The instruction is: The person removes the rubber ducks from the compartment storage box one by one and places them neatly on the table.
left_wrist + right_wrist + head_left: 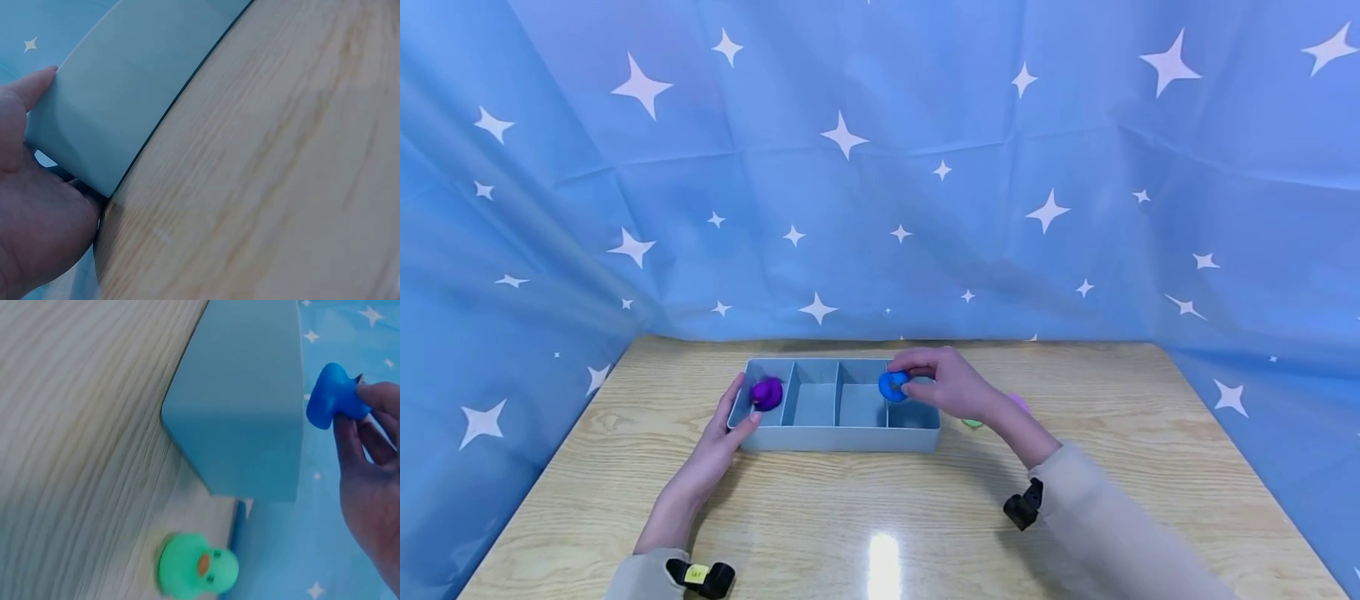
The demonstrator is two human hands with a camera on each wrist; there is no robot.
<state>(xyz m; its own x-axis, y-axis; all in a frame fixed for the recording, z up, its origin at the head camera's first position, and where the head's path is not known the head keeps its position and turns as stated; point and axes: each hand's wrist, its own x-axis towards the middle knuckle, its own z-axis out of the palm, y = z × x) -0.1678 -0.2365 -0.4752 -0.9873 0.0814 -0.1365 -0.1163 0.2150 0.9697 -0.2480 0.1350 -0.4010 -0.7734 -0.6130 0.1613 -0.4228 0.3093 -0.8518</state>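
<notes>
Pale right sleeve [1120,517] is closest. Blue toy [891,386] is pinched by the right hand [946,383], just left of the palm, over the rightmost divider [887,415] of the box [838,439], which is laid lengthwise left-to-right, left end gripped by the left hand [713,448].

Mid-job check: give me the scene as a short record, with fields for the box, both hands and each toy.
box: grey-blue tray, four compartments, on the wooden table
left hand: left hand grips the tray's left end
right hand: right hand pinches the blue toy over the tray's right part
purple toy: purple toy in the leftmost compartment
green duck: green duck on the table, beyond the tray's right end
pink item: pink item mostly hidden behind the right forearm
</notes>
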